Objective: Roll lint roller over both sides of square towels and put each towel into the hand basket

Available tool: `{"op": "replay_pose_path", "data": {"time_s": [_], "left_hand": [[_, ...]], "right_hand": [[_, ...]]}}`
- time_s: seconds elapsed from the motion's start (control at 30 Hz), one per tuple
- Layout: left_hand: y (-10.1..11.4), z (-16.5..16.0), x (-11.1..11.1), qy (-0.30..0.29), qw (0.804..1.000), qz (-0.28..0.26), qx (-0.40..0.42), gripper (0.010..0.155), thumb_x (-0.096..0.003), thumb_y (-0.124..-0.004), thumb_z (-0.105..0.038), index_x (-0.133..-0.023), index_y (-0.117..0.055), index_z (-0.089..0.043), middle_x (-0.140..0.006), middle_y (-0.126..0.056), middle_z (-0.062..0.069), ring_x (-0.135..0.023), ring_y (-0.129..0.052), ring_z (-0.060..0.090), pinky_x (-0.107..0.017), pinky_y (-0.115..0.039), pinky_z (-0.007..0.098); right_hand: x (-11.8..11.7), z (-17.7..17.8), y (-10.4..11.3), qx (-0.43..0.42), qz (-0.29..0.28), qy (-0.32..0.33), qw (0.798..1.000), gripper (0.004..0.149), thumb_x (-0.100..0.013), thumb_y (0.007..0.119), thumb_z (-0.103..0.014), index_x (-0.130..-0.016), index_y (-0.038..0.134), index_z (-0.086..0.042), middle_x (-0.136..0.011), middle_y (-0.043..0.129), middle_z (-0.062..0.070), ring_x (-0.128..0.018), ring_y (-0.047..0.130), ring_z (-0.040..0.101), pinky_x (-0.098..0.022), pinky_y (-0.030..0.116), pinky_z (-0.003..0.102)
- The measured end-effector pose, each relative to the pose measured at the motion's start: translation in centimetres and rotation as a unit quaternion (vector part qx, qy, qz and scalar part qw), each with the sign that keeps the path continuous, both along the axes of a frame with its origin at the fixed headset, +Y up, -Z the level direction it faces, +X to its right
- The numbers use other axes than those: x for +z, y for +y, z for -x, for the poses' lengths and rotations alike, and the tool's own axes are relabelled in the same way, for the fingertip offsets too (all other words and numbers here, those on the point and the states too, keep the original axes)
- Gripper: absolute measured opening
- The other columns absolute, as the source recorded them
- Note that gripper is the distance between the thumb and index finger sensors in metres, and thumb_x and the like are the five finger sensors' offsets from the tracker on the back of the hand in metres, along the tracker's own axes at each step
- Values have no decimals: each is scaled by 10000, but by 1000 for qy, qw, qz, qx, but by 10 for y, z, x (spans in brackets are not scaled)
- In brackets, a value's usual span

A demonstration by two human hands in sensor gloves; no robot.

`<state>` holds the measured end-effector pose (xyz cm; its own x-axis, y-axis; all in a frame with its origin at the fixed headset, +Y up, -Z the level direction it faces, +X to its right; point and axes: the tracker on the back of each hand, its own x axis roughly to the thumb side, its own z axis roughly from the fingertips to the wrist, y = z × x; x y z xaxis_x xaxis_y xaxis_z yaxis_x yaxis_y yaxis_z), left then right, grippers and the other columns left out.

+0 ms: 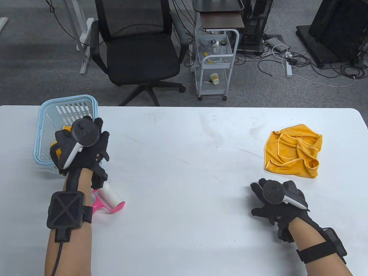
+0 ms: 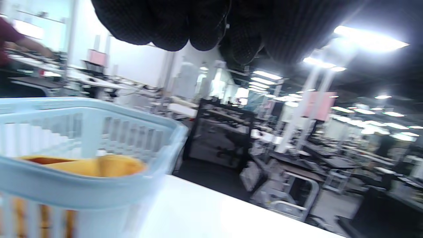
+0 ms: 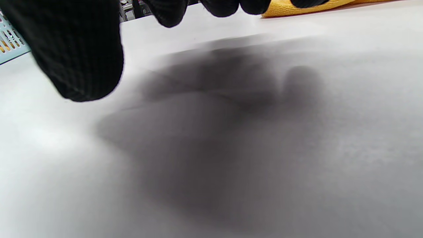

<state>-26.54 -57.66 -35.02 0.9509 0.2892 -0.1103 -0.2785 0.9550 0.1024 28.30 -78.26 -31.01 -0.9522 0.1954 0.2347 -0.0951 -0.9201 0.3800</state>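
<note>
A light blue hand basket point(image 1: 49, 115) stands at the table's left edge with an orange towel point(image 1: 66, 127) inside it. My left hand point(image 1: 99, 138) hovers at the basket's near right corner, fingers loose and holding nothing. The left wrist view shows the basket rim point(image 2: 82, 191) and the towel point(image 2: 99, 165) below my fingertips point(image 2: 185, 29). The pink lint roller point(image 1: 110, 198) lies on the table by my left forearm, partly hidden by the glove. A second orange towel point(image 1: 293, 149) lies crumpled at the right. My right hand point(image 1: 270, 201) is spread low over the table just in front of it, empty.
The white table point(image 1: 184, 161) has its far edge just behind the basket. On the floor beyond stand a black office chair point(image 1: 138, 54) and a white trolley point(image 1: 215, 63). In the right wrist view my thumb point(image 3: 79, 49) hangs over the hand's shadow.
</note>
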Motion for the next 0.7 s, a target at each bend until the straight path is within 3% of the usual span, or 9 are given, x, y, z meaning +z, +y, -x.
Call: {"op": "replay_pose_path", "data": {"time_s": [0.13, 0.3, 0.4, 0.53, 0.7], "left_hand": [[-4, -55, 23, -64, 998, -22, -13, 523, -544, -723, -440, -1040, -675, -281, -1191, -547, 105, -1077, -614, 463, -741, -600, 593], [-54, -120, 60, -127, 992, -3, 9, 536, -541, -723, -449, -1043, -677, -266, -1188, -561, 112, -1072, -623, 467, -737, -603, 595], [-91, -139, 73, -141, 990, 25, 12, 543, -538, -725, -453, -1044, -678, -259, -1185, -563, 120, -1069, -625, 470, -735, -605, 597], [-125, -147, 77, -149, 987, 59, 7, 547, -532, -728, -447, -1040, -679, -249, -1179, -565, 127, -1060, -627, 476, -726, -606, 598], [-134, -149, 76, -151, 986, 67, 1, 555, -529, -728, -449, -1040, -673, -241, -1175, -560, 133, -1057, -619, 480, -724, -600, 600]], "right_hand": [[0, 0, -1, 2, -1, -2, 1000, 930, -426, 893, -547, -1131, 389, -209, -1167, 309, 202, -1062, 326, 509, -703, 431, 719], [1, 0, -2, 5, -8, -7, 1000, 928, -426, 891, -548, -1130, 389, -211, -1168, 305, 198, -1062, 322, 506, -705, 431, 716], [-1, -1, 1, 3, -16, -15, 1000, 929, -427, 890, -547, -1130, 380, -218, -1169, 301, 195, -1065, 315, 502, -708, 429, 715], [-10, -10, 14, -13, -34, -47, 998, 922, -437, 882, -537, -1130, 361, -224, -1171, 293, 187, -1069, 301, 496, -711, 425, 715], [-38, -39, 50, -20, -61, -121, 991, 882, -466, 875, -483, -1128, 348, -235, -1176, 295, 168, -1077, 289, 485, -721, 418, 711]]}}
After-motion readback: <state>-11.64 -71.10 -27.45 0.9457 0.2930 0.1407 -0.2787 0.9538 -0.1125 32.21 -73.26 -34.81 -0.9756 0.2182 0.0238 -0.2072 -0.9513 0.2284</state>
